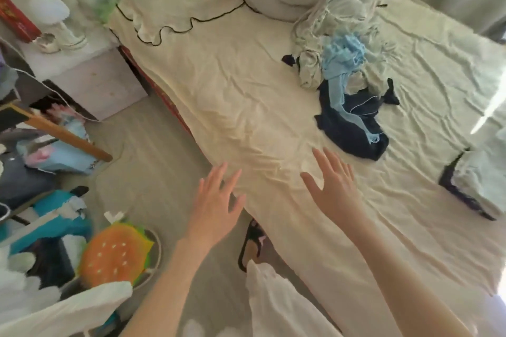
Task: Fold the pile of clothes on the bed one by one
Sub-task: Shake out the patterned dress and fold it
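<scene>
Reaching with fingers spread and empty, the left hand (pixel 216 200) and right hand (pixel 332 186) hover near the pile of clothes (pixel 347 85) mid-bed (pixel 232 85); soft, light, limp fabric, best pinched at an edge.

Both bare forearms reach forward, palms down. The left hand (pixel 216 200) hangs with fingers (pixel 219 172) straight and spread (holding nothing), just at the bed's (pixel 246 85) near edge; the right hand (pixel 332 183), equally flat and splayed, is over the bed.
</scene>
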